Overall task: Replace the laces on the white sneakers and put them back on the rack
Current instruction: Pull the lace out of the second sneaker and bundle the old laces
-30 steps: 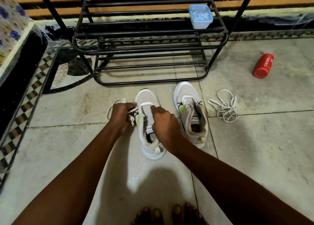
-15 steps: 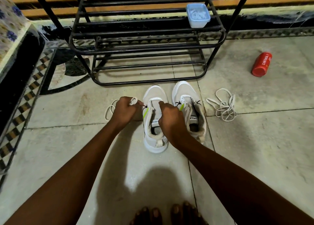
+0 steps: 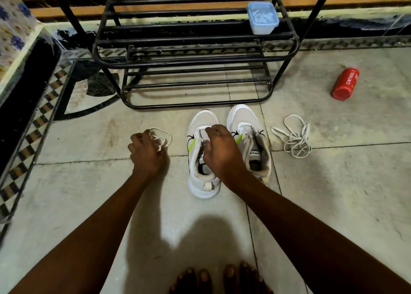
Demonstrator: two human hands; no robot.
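My left hand (image 3: 146, 152) clenches a loose white flat shoelace (image 3: 160, 138), bunched over the tiled floor (image 3: 89, 182) well left of the shoes. I should keep it gathered and set it aside tidily. My right hand (image 3: 222, 151) rests on the left white mesh sneaker (image 3: 201, 160), apparently pinching its tongue, though I cannot tell for sure. A second ago the lace ran into the eyelets; now it is free, away from the shoe.
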